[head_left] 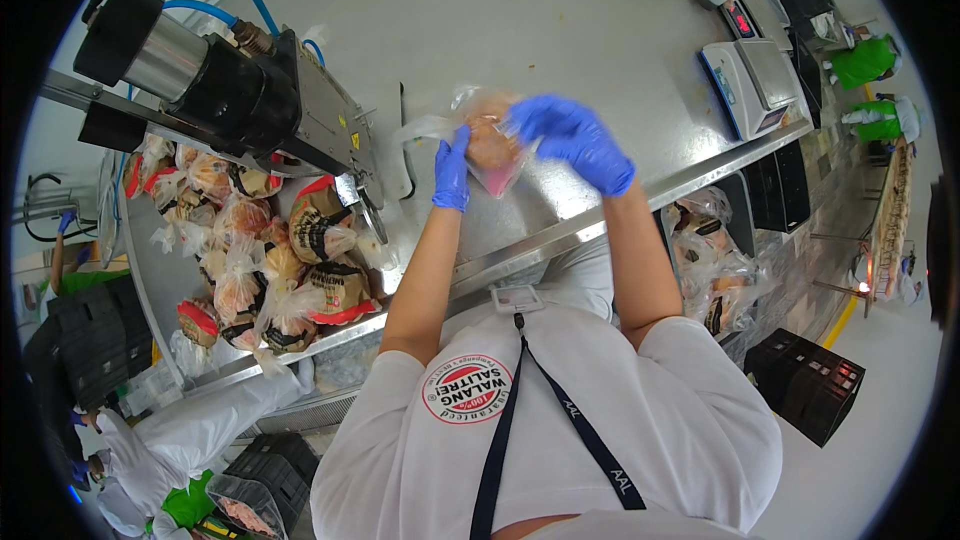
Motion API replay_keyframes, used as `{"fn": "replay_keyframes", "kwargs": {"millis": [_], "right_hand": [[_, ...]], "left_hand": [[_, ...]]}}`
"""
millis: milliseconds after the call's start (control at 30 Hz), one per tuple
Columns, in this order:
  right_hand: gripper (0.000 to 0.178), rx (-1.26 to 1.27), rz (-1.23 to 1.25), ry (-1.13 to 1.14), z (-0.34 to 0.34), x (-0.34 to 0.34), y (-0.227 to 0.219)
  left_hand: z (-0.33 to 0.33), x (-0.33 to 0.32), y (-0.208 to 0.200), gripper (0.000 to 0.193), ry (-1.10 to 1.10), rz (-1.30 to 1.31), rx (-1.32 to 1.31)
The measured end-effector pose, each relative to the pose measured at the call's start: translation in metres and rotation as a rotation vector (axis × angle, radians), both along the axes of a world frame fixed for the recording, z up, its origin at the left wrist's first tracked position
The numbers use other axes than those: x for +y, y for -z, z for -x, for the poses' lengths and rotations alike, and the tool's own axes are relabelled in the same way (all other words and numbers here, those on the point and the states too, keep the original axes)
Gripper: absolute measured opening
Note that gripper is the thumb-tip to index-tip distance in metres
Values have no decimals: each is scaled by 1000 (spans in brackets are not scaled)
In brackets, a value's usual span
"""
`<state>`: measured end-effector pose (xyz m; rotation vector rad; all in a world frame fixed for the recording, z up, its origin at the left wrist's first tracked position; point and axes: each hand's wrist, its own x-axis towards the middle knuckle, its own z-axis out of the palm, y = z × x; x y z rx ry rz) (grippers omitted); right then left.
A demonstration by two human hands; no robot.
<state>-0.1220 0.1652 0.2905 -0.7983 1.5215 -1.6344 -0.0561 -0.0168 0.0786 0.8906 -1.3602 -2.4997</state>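
Bags (243,275) crowded the tabletop's (600,40) front-left corner, a machine (245,95) looming behind them. Rightward, near the middle of the front edge, the left hand (452,170) pinched one clear bag (492,152) by its left side, where loose plastic (424,129) stuck out. Good handling, I judged, called for a firm pinch there without squashing the bag. The right hand (580,145) curled, blurred, at its right side; whether those fingers gripped, I couldn't tell. A scale (735,85) sat by the front-right corner.

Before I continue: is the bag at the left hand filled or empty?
Filled: the bag by the left hand shows brown, rounded contents through clear plastic.
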Motion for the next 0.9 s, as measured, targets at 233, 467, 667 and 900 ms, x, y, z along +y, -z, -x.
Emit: {"fn": "replay_keyframes", "kwargs": {"millis": [233, 467, 667, 900], "right_hand": [[79, 383, -273, 145, 92, 5, 95], [66, -139, -180, -77, 104, -16, 118], [46, -260, 90, 13, 63, -12, 105], [23, -566, 528, 394, 42, -5, 122]], "left_hand": [[22, -21, -15, 43, 158, -62, 300], [29, -19, -67, 48, 330, -51, 407], [8, -8, -90, 55, 373, 86, 503], [-5, 10, -122, 72, 321, -152, 436]]}}
